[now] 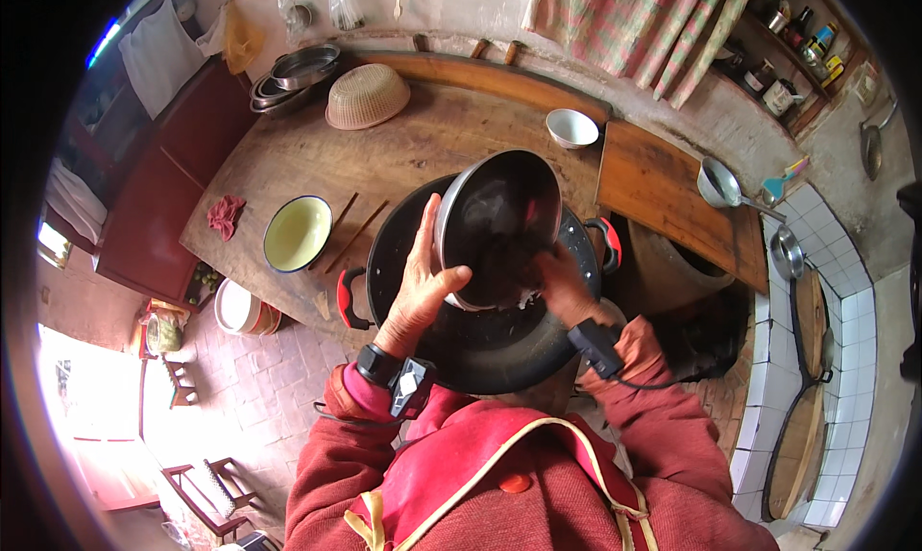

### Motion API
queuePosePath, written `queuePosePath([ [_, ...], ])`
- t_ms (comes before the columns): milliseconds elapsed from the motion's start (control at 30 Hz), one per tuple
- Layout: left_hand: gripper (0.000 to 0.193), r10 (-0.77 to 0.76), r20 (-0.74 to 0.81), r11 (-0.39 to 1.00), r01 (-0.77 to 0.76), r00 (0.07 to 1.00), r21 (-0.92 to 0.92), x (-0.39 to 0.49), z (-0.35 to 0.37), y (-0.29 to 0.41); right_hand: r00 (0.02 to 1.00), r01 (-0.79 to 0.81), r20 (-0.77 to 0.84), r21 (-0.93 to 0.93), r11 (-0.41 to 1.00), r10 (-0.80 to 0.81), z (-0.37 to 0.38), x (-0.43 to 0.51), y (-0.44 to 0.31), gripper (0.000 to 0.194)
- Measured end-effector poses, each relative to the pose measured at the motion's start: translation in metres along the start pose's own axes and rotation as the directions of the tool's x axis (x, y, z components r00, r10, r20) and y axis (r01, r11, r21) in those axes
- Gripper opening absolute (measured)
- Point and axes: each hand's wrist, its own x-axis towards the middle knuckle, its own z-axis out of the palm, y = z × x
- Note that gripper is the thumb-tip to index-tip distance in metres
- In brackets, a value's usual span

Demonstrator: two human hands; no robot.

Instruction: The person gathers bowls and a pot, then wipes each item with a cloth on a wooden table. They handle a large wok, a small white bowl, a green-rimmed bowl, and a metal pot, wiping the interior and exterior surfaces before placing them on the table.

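A deep metal bowl (497, 183) with a dark interior is tilted over a large black pan (475, 356) with red side handles. My left hand (425, 291) grips the bowl's left side, thumb over the rim. At the bowl's lower right edge is my right hand (569, 284), blurred, its fingers hidden by shadow. A dark mass (504, 270) lies in the lower part of the bowl; I cannot tell what it is. Some white bits (529, 299) show by the bowl's lower rim, close to my right fingers.
Left of the pan, chopsticks (356, 235) lie beside an enamel basin (297, 234) and a red cloth (226, 217) on the wooden table (461, 126). Behind stand a woven basket (367, 95), stacked metal pans (295, 75) and a white bowl (572, 128). A ladle (720, 183) rests at right.
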Motion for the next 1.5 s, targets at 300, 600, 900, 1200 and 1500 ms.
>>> queuePosePath([
  [300, 0.092, -0.112, 0.152, 0.992, 0.119, 0.982, -0.044, 0.009, -0.009, 0.029, 0.727, 0.684, 0.603, -0.679, 0.267, -0.327, 0.008, 0.035, -0.110, 0.034],
  [600, 0.085, -0.356, 0.268, 0.928, 0.371, 0.895, -0.009, 0.025, 0.005, 0.022, 0.536, 0.743, 0.842, -0.506, -0.438, -0.062, 0.076, 0.015, -0.129, 0.015],
  [900, 0.081, -0.345, 0.066, 0.920, 0.351, 0.936, -0.177, 0.011, 0.010, 0.011, 0.565, 0.778, 0.729, -0.627, -0.045, -0.387, 0.039, 0.037, -0.101, 0.027],
  [1200, 0.082, -0.172, -0.068, 0.976, 0.161, 0.983, -0.145, 0.015, 0.004, 0.004, 0.999, 0.001, -0.037, -0.057, 0.998, -0.003, -0.004, 0.008, 0.021, 0.021],
  [1500, 0.081, -0.039, -0.221, 0.998, 0.048, 0.975, 0.035, 0.029, -0.002, -0.017, 0.844, -0.500, 0.286, 0.117, 0.858, 0.453, 0.011, -0.055, 0.032, 0.034],
])
